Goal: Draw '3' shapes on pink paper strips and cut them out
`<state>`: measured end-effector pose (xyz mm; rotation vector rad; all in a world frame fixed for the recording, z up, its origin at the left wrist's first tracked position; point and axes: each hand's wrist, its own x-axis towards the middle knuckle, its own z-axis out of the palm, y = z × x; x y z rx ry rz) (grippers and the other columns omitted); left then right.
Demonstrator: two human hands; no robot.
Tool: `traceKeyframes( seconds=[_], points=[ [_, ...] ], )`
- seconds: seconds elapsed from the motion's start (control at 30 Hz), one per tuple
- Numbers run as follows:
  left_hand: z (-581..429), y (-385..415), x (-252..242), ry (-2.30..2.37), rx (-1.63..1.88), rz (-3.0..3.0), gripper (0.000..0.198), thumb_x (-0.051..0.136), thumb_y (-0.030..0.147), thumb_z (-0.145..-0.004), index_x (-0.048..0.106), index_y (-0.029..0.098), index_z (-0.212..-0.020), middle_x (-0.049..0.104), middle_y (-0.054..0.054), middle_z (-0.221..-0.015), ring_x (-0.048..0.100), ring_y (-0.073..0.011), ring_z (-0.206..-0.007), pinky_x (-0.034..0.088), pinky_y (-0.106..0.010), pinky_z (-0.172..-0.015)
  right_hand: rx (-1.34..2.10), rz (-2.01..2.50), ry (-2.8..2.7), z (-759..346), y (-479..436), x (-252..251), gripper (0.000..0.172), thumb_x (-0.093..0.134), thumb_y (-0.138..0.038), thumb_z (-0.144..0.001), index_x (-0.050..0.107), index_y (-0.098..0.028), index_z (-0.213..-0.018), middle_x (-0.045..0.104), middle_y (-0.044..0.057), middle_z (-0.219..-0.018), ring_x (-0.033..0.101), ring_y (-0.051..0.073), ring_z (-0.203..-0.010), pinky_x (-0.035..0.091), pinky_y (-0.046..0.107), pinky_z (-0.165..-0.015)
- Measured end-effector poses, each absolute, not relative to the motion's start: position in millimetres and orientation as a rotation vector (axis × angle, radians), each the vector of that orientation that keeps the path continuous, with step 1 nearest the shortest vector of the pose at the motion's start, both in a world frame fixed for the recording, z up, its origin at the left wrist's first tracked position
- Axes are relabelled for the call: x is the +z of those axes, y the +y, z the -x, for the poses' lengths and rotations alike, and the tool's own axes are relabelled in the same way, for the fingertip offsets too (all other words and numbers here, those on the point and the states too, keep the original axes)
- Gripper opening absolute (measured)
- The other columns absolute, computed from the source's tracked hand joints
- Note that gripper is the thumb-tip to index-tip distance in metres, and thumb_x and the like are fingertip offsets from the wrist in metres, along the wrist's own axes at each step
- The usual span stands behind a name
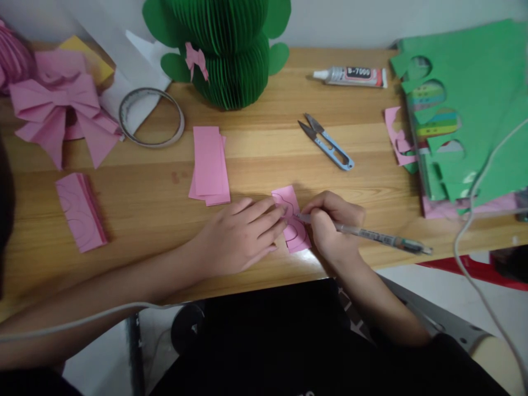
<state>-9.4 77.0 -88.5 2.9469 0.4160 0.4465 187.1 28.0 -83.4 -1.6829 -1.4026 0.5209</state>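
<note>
Black clothing [264, 341] sits below the right hand [336, 223] gripping a pen [377, 237], left hand [241, 236] flat, touching pink paper [297, 237]

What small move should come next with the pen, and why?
Probably a short stroke of the pen along the pink strip by the right hand, the left hand pressing lightly: the tip is at the strip, near curves already marked there, and the left fingers overlap its edge, seemingly steadying it.

One pen [375, 236], one snipper [337, 147], one tube [357, 77], one tape [179, 130]
</note>
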Motion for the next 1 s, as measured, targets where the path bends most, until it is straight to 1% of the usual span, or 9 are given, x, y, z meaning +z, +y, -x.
traceKeyframes(
  seconds=[0.3, 0.5, 0.9, 1.0],
  points=[
    [9.6, 77.5, -88.3, 0.412, 0.426, -2.95, 0.033, 0.047, 0.03, -0.103, 0.063, 0.009, -0.123, 0.066, -0.012, -0.13, 0.057, -0.0271, -0.121, 0.042, -0.038, -0.09, 0.538, 1.661, -1.431, -186.6, 28.9, -81.1, 0.02, 0.047, -0.014, -0.068, 0.059, -0.021, -0.053, 0.054, -0.005, -0.045, 0.045, 0.009, -0.039, 0.035, 0.023, -0.041],
    [9.6, 77.4, -89.1, 0.416, 0.449, -2.977, 0.036, 0.037, 0.03, -0.106, 0.064, 0.011, -0.121, 0.068, -0.009, -0.128, 0.058, -0.0258, -0.12, 0.043, -0.038, -0.088, 0.581, 1.62, -1.446, -187.1, 27.8, -82.6, 0.02, 0.048, -0.012, -0.069, 0.06, -0.02, -0.055, 0.056, -0.005, -0.047, 0.046, 0.009, -0.041, 0.035, 0.022, -0.041],
    [10.4, 77.5, -89.9, 0.414, 0.436, -2.977, 0.036, 0.037, 0.03, -0.106, 0.062, 0.01, -0.121, 0.067, -0.009, -0.128, 0.057, -0.0257, -0.12, 0.042, -0.037, -0.089, 0.599, 1.61, -1.445, -186.5, 28.2, -80.3, 0.02, 0.048, -0.012, -0.068, 0.06, -0.019, -0.054, 0.056, -0.005, -0.046, 0.046, 0.008, -0.04, 0.035, 0.022, -0.041],
    [10.4, 77.7, -89.5, 0.414, 0.445, -2.971, 0.035, 0.04, 0.03, -0.105, 0.062, 0.009, -0.123, 0.067, -0.01, -0.129, 0.057, -0.0259, -0.12, 0.041, -0.037, -0.089, 0.578, 1.637, -1.386, -187.3, 27.1, -82.1, 0.02, 0.048, -0.011, -0.069, 0.061, -0.02, -0.055, 0.056, -0.005, -0.047, 0.048, 0.008, -0.041, 0.037, 0.022, -0.043]
  ],
)
